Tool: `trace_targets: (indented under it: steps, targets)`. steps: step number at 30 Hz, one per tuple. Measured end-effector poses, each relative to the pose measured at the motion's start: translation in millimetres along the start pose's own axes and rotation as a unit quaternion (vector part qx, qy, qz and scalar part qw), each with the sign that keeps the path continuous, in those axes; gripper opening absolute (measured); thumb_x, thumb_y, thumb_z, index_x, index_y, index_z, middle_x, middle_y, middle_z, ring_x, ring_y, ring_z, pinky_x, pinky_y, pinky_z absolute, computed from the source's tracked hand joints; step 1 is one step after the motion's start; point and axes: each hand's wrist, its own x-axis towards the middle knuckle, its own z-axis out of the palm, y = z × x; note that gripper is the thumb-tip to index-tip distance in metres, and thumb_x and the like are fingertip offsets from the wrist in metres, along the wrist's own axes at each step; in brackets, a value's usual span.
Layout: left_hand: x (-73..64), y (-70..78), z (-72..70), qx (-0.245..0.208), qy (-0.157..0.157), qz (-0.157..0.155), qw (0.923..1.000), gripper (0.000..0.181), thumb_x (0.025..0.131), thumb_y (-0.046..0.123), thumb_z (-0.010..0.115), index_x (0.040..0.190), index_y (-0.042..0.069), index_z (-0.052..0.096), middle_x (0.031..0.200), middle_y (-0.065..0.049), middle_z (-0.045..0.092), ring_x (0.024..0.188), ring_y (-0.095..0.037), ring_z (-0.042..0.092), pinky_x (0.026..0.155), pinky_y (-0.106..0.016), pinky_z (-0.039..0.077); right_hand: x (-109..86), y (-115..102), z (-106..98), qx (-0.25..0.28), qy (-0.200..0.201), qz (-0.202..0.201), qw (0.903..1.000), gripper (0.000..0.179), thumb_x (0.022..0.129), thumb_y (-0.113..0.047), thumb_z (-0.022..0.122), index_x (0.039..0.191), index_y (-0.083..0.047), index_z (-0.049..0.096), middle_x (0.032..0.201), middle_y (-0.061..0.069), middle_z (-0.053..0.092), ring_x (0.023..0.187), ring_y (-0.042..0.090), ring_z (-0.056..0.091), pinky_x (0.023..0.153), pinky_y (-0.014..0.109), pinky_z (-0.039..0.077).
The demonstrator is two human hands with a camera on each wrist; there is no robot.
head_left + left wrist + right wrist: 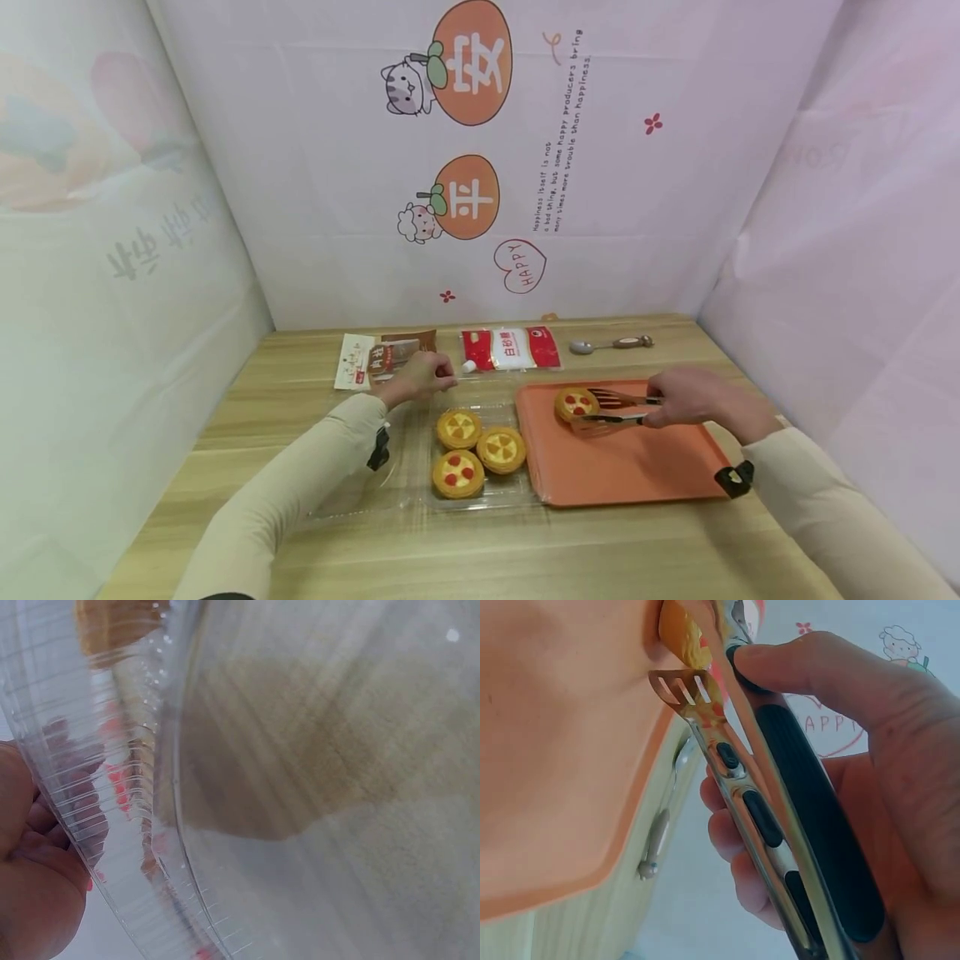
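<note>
My right hand (686, 398) grips metal food tongs (611, 418) with dark handle pads. Their slotted ends reach an egg tart (576, 405) with red topping on the orange tray (630, 467). The right wrist view shows the thumb on one tong arm (817, 817) and fingers behind the other. My left hand (417, 377) is at the far side of a clear plastic container (491, 498), fingers curled at its transparent lid (82, 795), which stands before the palm in the left wrist view. Three tarts (501, 451) sit in the container, two yellow-topped, one red-topped.
At the back of the wooden table (450, 558) lie a brown-and-white packet (356, 362), a red-and-white sugar bag (510, 348) and a spoon (611, 344). Printed white cloth walls (337, 208) enclose the table at the back and sides.
</note>
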Motion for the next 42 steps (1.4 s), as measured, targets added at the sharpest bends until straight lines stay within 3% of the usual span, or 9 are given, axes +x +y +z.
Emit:
trace_targets:
  steps: [3,10,21,29,34,39,42]
  targets:
    - [-0.1,1.6,-1.0,-0.002,0.0,0.001,1.0,0.013,0.097,0.012,0.072,0.086,0.006,0.07,0.077,-0.006,0.071,0.068,-0.008,0.057,0.065,-0.021,0.047,6.0,-3.9,1.8,0.0,-0.002,-0.001,1.0,0.038,0.085,-0.037,0.078,0.105,-0.005,0.074,0.095,0.005,0.074,0.073,0.014,0.057,0.065,0.035,0.048]
    - [0.5,1.9,-1.1,-0.012,-0.001,-0.001,0.9999,0.012,0.097,0.012,0.073,0.086,0.006,0.07,0.078,-0.006,0.072,0.069,-0.007,0.057,0.065,-0.019,0.046,13.7,-12.1,2.7,0.005,0.0,-0.003,1.0,0.021,0.088,-0.032,0.076,0.086,-0.014,0.066,0.072,-0.002,0.056,0.061,0.013,0.043,0.057,0.03,0.033]
    - [-0.4,2.2,-3.5,-0.012,0.001,-0.007,0.9999,0.012,0.097,0.012,0.073,0.086,0.007,0.07,0.078,-0.006,0.071,0.069,-0.008,0.057,0.065,-0.02,0.047,9.9,-10.4,-0.3,0.0,0.014,-0.022,0.9997,0.023,0.091,-0.033,0.076,0.094,-0.01,0.071,0.081,-0.001,0.066,0.066,0.012,0.052,0.06,0.03,0.041]
    - [-0.6,-2.2,1.8,-0.011,0.004,-0.01,0.9999,0.012,0.096,0.013,0.073,0.085,0.008,0.07,0.078,-0.004,0.071,0.069,-0.007,0.057,0.064,-0.018,0.046,3.9,-13.9,-20.6,-0.013,0.046,-0.038,0.9981,0.024,0.094,-0.034,0.073,0.091,-0.011,0.07,0.073,-0.002,0.06,0.061,0.011,0.046,0.057,0.029,0.035]
    - [-1.6,-3.1,2.4,-0.015,0.002,-0.005,0.9999,0.011,0.096,0.012,0.073,0.086,0.007,0.071,0.079,-0.006,0.072,0.069,-0.008,0.059,0.065,-0.02,0.049,4.9,-27.3,-36.9,-0.038,0.09,-0.07,0.9927,0.027,0.096,-0.035,0.072,0.098,-0.008,0.073,0.082,0.002,0.067,0.065,0.012,0.054,0.059,0.032,0.043]
    - [-3.1,-3.9,2.0,-0.025,0.006,0.016,0.9995,0.011,0.095,0.01,0.073,0.085,0.008,0.07,0.076,-0.003,0.071,0.067,-0.008,0.06,0.064,-0.021,0.05,15.2,-50.3,-45.1,-0.062,0.114,-0.104,0.9861,0.02,0.094,-0.032,0.074,0.093,-0.012,0.075,0.084,0.003,0.069,0.068,0.012,0.057,0.062,0.034,0.047]
    - [-3.2,-2.6,1.1,-0.026,0.003,0.017,0.9995,0.012,0.095,0.011,0.073,0.084,0.008,0.07,0.075,-0.002,0.07,0.067,-0.007,0.059,0.065,-0.021,0.05,21.6,-67.7,-46.1,-0.091,0.119,-0.121,0.9813,0.023,0.093,-0.033,0.076,0.104,-0.012,0.077,0.091,0.003,0.07,0.072,0.012,0.059,0.063,0.033,0.049]
